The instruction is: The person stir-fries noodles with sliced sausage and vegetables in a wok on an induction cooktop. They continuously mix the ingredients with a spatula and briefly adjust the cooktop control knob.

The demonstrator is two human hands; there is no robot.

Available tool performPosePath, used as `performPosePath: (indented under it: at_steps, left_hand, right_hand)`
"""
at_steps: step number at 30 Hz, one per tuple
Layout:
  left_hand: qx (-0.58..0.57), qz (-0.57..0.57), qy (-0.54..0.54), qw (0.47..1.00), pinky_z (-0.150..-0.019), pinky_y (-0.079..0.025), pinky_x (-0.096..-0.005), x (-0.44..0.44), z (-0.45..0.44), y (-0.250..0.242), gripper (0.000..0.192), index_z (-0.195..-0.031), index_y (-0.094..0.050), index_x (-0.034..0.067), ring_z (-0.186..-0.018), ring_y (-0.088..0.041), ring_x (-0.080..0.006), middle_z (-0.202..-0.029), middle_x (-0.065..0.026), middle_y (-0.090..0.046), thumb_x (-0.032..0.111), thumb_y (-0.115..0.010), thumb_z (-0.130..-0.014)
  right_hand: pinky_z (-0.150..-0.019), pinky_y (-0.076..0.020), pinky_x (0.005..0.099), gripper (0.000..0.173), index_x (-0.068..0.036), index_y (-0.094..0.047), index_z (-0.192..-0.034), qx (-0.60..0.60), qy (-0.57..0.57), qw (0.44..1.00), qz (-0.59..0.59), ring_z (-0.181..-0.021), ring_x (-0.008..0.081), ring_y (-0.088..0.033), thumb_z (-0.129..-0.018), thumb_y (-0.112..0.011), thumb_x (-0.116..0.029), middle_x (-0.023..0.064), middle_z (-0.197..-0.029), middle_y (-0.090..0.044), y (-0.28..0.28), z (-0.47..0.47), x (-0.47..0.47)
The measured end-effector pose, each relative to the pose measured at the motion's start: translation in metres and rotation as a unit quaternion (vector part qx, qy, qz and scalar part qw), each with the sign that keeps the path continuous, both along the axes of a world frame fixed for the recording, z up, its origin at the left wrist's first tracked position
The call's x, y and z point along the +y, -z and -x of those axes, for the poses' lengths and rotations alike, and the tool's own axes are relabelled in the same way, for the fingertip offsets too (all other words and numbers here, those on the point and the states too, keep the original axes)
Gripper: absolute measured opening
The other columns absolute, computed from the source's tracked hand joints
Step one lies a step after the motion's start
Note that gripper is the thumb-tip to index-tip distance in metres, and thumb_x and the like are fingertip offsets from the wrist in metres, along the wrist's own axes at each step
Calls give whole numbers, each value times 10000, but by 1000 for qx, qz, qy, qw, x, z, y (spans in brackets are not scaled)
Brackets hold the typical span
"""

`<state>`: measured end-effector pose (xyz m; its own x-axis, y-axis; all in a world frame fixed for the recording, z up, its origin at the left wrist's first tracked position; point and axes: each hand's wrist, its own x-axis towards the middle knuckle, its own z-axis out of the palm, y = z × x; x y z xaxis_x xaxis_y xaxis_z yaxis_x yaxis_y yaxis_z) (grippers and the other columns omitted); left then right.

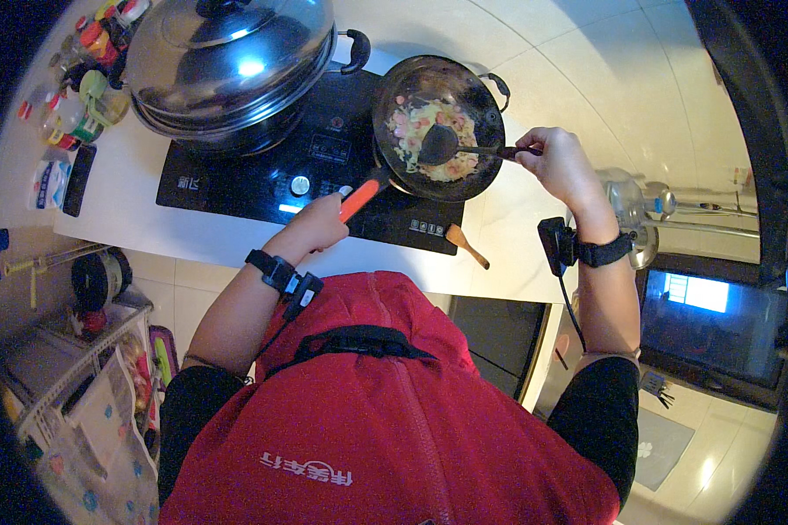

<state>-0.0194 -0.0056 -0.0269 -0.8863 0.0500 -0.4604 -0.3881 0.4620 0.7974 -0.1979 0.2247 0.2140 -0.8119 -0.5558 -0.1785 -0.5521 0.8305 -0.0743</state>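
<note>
My left hand (320, 224) grips the red-orange handle (360, 199) of a dark wok (487, 157), which sits at the right end of a black two-burner cooktop (236, 187). In my right hand (558, 161) is the dark handle of a spatula (438, 144). Its broad black blade rests on chopped food (412, 131) in the wok, pale yellow pieces mixed with pink bits. The blade covers part of the food. A wooden spatula (467, 246) lies on the counter at the cooktop's front right corner, touching its edge.
A large lidded steel steamer pot (230, 79) fills the cooktop's left side. Several bottles and jars (92, 98) crowd the counter's far left, near a black phone-like slab (79, 180). A clear plastic jug (624, 197) stands right of my right wrist. A wire rack (72, 374) is at lower left.
</note>
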Motion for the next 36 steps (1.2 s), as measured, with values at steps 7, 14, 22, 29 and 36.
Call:
performPosePath:
  at_steps: [7, 14, 22, 29, 36]
  left_hand:
    - [-18, -11, -5, 1000, -408, -448, -375, 0, 1, 2, 302, -1041, -521, -45, -483, -609, -246, -659, -145, -618, 26, -571, -751]
    - [-25, -8, -7, 1000, -408, -449, -366, 0, 0, 1, 308, -1047, -524, -55, -476, -605, -241, -659, -141, -623, 25, -572, -754]
    - [-24, 0, -1, 1000, -405, -444, -370, 0, 0, 0, 322, -1063, -528, -27, -477, -603, -242, -642, -135, -612, 22, -571, -748]
    - [13, 9, -3, 1000, -412, -452, -378, 0, 0, 12, 330, -1063, -526, -29, -483, -610, -251, -652, -145, -617, 26, -573, -741]
    - [6, 22, 3, 1000, -410, -453, -377, 1, 1, 12, 320, -1060, -517, -26, -474, -605, -247, -652, -143, -616, 26, -572, -749]
  right_hand:
    - [-639, -509, 349, 183, 31, -686, -940, 2, -4, 1000, -14, -672, 243, -646, -795, -700, -79, 179, -765, -683, 1, -2, -7]
    - [-677, -520, 357, 173, 9, -690, -935, 24, -44, 999, -14, -723, 274, -675, -769, -700, -38, 186, -803, -688, -13, -9, -7]
    - [-724, -536, 384, 158, -38, -715, -909, 43, -67, 997, -13, -761, 309, -682, -756, -694, -73, 168, -839, -696, -12, -12, 2]
    - [-684, -531, 349, 184, -2, -693, -943, 32, -51, 998, 5, -729, 276, -686, -760, -706, -19, 177, -842, -699, -2, -10, 4]
    - [-678, -530, 346, 186, -6, -694, -949, 35, -63, 997, -14, -734, 264, -685, -764, -706, -22, 175, -825, -697, -1, -9, 2]
